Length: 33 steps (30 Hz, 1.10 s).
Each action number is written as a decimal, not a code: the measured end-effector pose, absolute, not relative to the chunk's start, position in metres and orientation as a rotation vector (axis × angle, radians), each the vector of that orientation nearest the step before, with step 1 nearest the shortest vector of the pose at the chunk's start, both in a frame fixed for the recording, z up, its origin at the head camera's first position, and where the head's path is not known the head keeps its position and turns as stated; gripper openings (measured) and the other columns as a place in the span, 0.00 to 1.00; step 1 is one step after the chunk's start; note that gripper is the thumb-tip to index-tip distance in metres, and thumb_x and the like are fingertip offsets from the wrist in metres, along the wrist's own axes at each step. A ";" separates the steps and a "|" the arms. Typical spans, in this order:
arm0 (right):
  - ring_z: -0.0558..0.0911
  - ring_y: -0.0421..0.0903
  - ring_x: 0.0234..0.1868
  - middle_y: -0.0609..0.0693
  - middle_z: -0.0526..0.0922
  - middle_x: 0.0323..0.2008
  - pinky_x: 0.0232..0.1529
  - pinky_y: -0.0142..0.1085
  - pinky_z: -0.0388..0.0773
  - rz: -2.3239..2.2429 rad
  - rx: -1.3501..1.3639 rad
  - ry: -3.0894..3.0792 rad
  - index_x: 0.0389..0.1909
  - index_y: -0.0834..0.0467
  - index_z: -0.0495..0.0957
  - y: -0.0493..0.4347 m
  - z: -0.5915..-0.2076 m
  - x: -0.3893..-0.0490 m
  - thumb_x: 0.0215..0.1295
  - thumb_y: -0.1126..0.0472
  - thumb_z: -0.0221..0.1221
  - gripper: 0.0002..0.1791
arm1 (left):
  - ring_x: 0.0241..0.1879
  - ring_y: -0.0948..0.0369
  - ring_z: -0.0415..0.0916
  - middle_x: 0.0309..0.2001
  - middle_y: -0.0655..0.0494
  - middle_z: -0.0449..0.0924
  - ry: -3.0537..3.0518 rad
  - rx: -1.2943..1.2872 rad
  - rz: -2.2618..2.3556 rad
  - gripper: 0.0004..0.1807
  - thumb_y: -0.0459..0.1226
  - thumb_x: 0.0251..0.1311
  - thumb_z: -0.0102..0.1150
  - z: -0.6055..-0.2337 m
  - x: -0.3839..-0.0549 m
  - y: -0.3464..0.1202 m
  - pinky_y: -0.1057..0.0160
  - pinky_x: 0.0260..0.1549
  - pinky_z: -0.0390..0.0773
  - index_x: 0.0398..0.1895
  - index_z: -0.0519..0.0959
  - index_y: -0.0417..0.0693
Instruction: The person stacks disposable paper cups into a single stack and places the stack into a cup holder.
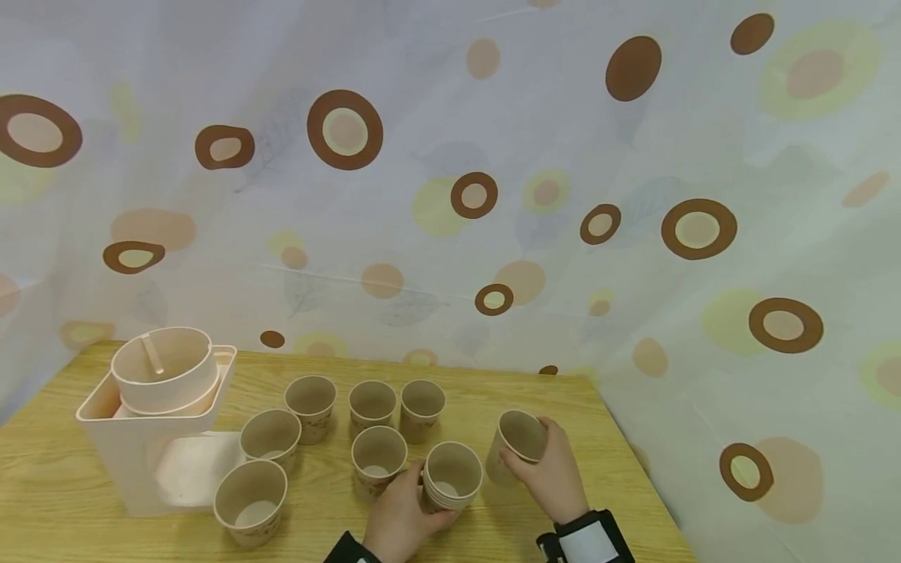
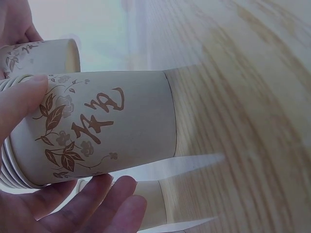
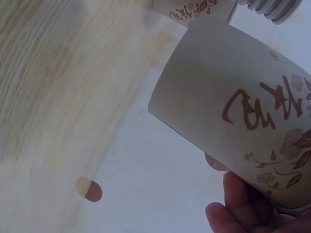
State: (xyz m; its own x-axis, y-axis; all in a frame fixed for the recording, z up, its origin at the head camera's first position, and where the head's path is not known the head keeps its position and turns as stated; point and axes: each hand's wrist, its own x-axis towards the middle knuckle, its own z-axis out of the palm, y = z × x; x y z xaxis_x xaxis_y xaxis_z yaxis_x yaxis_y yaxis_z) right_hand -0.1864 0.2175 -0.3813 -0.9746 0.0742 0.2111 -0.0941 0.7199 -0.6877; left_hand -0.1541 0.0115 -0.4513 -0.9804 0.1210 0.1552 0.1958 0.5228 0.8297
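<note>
My left hand (image 1: 404,512) grips a stack of nested paper cups (image 1: 454,477), thumb on one side and fingers on the other. Several rims show at the top of this stack, and its base meets the wooden table in the left wrist view. To the right, my right hand (image 1: 556,477) holds a paper cup (image 1: 522,438) near its rim. That cup leans a little, and its bottom is raised off the table in the right wrist view. Brown flowers and lettering decorate the cups. A single paper cup (image 1: 378,453) stands just beside my left hand.
More paper cups stand upright to the left and behind, including a front-left cup (image 1: 251,504). A cream plastic container (image 1: 127,446) with a round, handled vessel (image 1: 165,371) inside occupies the left side. Patterned cloth (image 1: 422,258) borders the wooden table (image 1: 591,422) behind and right.
</note>
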 end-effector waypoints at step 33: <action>0.75 0.60 0.50 0.68 0.71 0.52 0.46 0.51 0.76 1.019 0.033 -2.686 0.59 0.72 0.61 0.208 -0.348 -0.163 0.51 0.50 0.68 0.43 | 0.47 0.47 0.78 0.46 0.45 0.80 -2.638 -0.300 -1.532 0.39 0.46 0.39 0.75 -0.452 -0.154 0.011 0.45 0.45 0.76 0.55 0.71 0.38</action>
State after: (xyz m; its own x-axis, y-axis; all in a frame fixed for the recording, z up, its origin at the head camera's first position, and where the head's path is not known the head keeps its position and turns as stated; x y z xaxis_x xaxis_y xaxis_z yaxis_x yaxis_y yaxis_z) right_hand -0.1634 0.2078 -0.3481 -0.9639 0.0730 0.2562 -0.1154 0.7525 -0.6484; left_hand -0.1537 0.0111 -0.4515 -0.9780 0.1299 0.1630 0.2059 0.4821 0.8516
